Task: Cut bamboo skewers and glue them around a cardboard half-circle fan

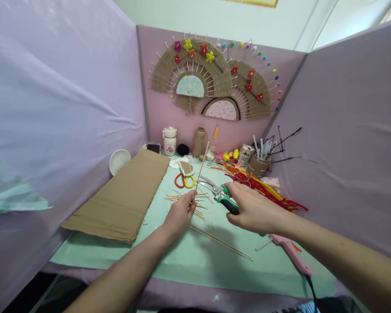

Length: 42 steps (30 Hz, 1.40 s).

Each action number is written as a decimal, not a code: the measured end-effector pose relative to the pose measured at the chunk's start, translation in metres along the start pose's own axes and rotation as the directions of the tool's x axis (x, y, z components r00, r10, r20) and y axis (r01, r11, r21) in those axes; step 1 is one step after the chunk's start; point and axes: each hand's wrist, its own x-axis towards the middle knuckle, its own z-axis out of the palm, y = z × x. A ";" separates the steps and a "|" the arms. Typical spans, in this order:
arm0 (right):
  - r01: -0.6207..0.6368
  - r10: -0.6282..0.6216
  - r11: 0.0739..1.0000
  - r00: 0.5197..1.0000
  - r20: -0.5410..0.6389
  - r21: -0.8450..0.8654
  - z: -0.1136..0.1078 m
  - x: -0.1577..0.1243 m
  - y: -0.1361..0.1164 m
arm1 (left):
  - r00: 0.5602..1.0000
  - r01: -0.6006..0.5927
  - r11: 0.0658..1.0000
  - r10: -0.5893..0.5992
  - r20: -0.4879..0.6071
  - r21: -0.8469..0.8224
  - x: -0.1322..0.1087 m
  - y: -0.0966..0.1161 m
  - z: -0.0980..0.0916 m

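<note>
My left hand (181,213) pinches the lower part of a thin wooden stick (202,164), which points up and slightly right. In my right hand (247,202) is a pair of shears (220,192) with green and black handles, its metal blades apart around or beside the stick; I cannot tell which. Below the blades and by my left hand, several short cut sticks (200,214) lie scattered on the green tabletop. A few long sticks (221,241) rest nearer to me.
Brown cardboard (124,195) lies at left. Red-and-yellow-handled scissors (184,179) lie behind the sticks. A pink glue gun (291,253) with its cord sits at right, near colourful pipe cleaners (263,187). A twine spool (199,141) and a white jar (170,141) stand at the back.
</note>
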 end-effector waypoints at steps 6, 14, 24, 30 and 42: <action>-0.012 0.011 1.000 1.000 0.015 0.020 -0.001 0.002 0.001 | 0.998 0.037 0.996 -0.040 0.038 0.081 0.000 0.005 -0.001; 0.027 -0.028 0.999 1.000 0.014 0.040 0.002 0.002 0.005 | 0.996 0.040 0.994 -0.048 0.078 0.102 0.000 0.008 -0.002; 0.101 -0.100 0.994 0.994 0.033 -0.035 -0.005 0.003 -0.006 | 0.977 0.074 0.993 -0.090 0.192 0.089 0.006 0.005 -0.008; 0.186 -0.186 0.981 0.982 0.021 -0.056 -0.009 0.003 -0.001 | 0.959 0.061 0.997 -0.046 0.280 -0.044 0.017 0.001 -0.018; 0.248 -0.249 0.966 0.969 0.003 -0.068 -0.007 0.007 0.006 | 0.897 0.018 0.999 0.005 0.442 -0.046 0.025 -0.002 -0.021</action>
